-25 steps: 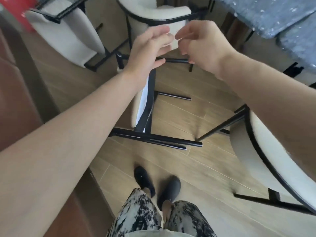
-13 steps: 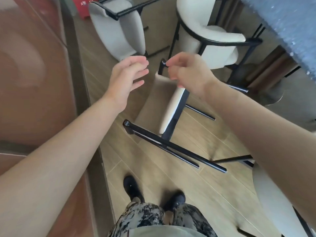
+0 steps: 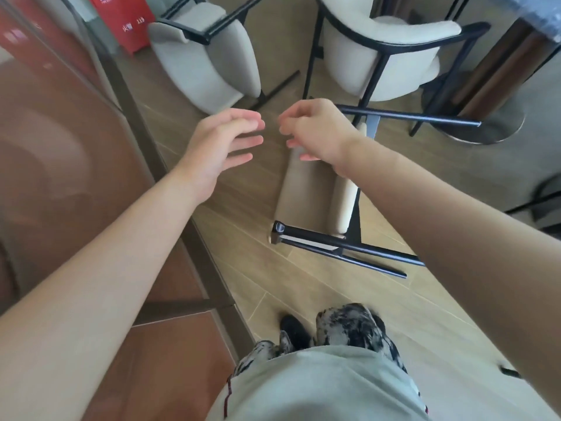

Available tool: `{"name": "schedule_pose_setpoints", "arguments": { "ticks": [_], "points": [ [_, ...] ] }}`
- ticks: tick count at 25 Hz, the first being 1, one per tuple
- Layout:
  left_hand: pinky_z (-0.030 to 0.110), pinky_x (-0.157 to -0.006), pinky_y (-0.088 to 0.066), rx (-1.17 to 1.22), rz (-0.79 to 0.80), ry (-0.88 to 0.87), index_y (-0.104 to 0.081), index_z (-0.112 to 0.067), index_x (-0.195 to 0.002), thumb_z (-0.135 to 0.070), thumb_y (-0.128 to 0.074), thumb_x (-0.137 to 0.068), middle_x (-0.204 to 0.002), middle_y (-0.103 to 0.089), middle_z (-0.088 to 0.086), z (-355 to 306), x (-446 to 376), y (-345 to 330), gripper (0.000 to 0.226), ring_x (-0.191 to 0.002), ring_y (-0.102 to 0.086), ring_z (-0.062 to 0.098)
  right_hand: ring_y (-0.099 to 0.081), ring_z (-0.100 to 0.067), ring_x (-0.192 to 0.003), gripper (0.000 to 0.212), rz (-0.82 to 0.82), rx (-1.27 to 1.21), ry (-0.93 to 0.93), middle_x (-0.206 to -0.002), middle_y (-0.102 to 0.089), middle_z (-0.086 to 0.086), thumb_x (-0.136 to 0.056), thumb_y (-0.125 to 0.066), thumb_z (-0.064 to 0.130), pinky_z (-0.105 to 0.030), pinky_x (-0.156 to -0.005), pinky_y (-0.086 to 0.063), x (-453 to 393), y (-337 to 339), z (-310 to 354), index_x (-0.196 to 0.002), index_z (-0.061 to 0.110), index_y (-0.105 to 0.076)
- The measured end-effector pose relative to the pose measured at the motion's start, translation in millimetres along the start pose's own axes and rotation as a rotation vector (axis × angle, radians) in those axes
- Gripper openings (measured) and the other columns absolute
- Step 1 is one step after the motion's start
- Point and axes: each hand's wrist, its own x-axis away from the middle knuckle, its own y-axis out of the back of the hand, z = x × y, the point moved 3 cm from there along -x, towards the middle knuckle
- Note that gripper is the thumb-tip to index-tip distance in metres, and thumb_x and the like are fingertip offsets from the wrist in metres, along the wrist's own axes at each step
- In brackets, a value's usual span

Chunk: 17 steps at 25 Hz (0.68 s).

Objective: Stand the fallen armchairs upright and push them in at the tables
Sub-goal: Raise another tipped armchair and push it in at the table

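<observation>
Head view, both hands loose w/ nothing held, fallen armchair [image 3: 315, 192] padded beige, black metal tube legs

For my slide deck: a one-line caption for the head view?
Both hands, left hand and right hand, reach empty toward a fallen armchair on the wood floor.

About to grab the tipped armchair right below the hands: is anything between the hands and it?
Nothing visible. The left hand and right hand hover open and empty above the fallen armchair, with only bare floor beside it. An upright armchair stands just beyond.
</observation>
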Motion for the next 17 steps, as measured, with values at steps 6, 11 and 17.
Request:
{"name": "schedule_pose_setpoints", "arguments": {
  "ticks": [6,11,17],
  "points": [
    [0.043,-0.102,-0.053,0.005,0.020,0.024,-0.071,-0.020,-0.116,-0.021,-0.056,-0.100,-0.116,-0.076,-0.005,0.5,-18.2,37.6,0.022,-0.105,-0.073,0.011,-0.064,-0.020,-0.086,0.015,-0.054,-0.133,-0.022,-0.085,-0.065,0.002,-0.091,-0.057,0.019,-0.029,-0.067,-0.049,-25.4,-41.1,13.8,-0.100,0.018,-0.069],
    [0.042,-0.100,-0.054,-0.042,0.093,0.025,-0.071,-0.021,-0.112,-0.021,-0.054,-0.100,-0.113,-0.077,-0.005,-17.9,-59.7,39.2,0.020,-0.103,-0.074,0.011,-0.066,-0.021,-0.089,0.012,-0.165,-0.227,-0.074,-0.086,-0.065,0.003,-0.090,-0.057,0.020,-0.030,-0.068,-0.049,-63.8,-36.0,17.2,-0.092,0.020,-0.068],
    [0.041,-0.098,-0.054,-0.139,0.271,-0.020,-0.071,-0.024,-0.109,-0.024,-0.055,-0.100,-0.114,-0.077,-0.006,-71.6,-144.4,26.1,0.018,-0.106,-0.073,0.012,-0.068,-0.021,-0.089,0.010,-0.341,-0.374,-0.096,-0.084,-0.065,0.004,-0.089,-0.057,0.020,-0.028,-0.064,-0.046,-121.3,9.5,25.7,-0.081,0.023,-0.063]
  ]
}}
